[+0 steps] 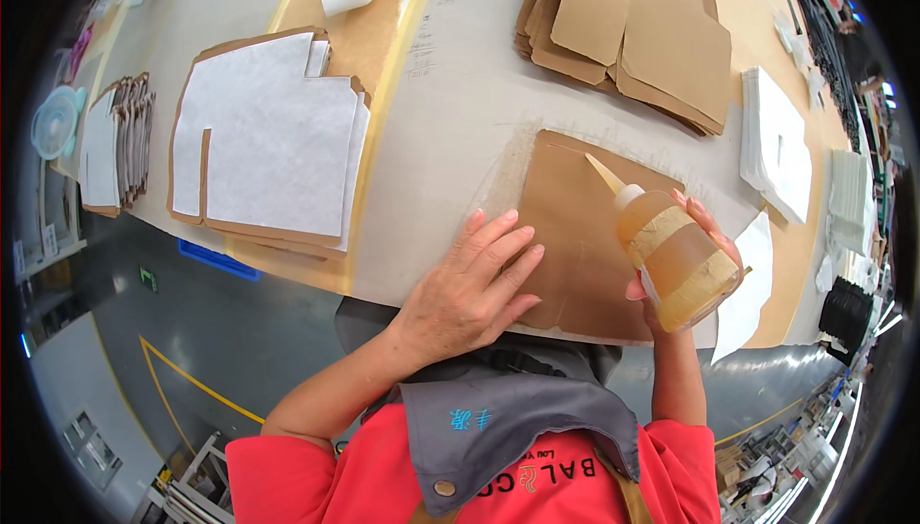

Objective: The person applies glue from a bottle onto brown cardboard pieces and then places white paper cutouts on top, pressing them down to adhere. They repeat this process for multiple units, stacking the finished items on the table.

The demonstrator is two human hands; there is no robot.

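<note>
Head view looked down on a bench (pixel 450 140) covered in pale grey sheeting, where a brown cardboard piece (pixel 585 236) lay flat near the person's edge. The left hand (pixel 474 289) was spread open, palm down, fingers pressing the left margin of that piece to pin it. The right hand (pixel 695 265) was closed around a squeeze bottle (pixel 671 251) of amber liquid, wrapped with bands of tan tape, tilted so its pointed nozzle (pixel 606 174) touched or hovered just above the upper part of the cardboard; which of the two could not be told.

The cardboard looked thin, light and fairly stiff, likely to slide on the smooth sheeting unless held, so a flat palm on a margin away from the nozzle seemed the sound hold. It would probably crease if lifted by one corner. The bottle appeared soft-walled and about full, so it had some weight; the tape bands probably gave grip on a body that could be slick with residue. Holding it round the middle let the fingers squeeze evenly.

Farther off lay a stack of brown cut-outs (pixel 632 35) at the top, a stack of white-faced panels (pixel 268 140) to the left, and white sheets (pixel 776 145) to the right, all well apart from both hands.
</note>
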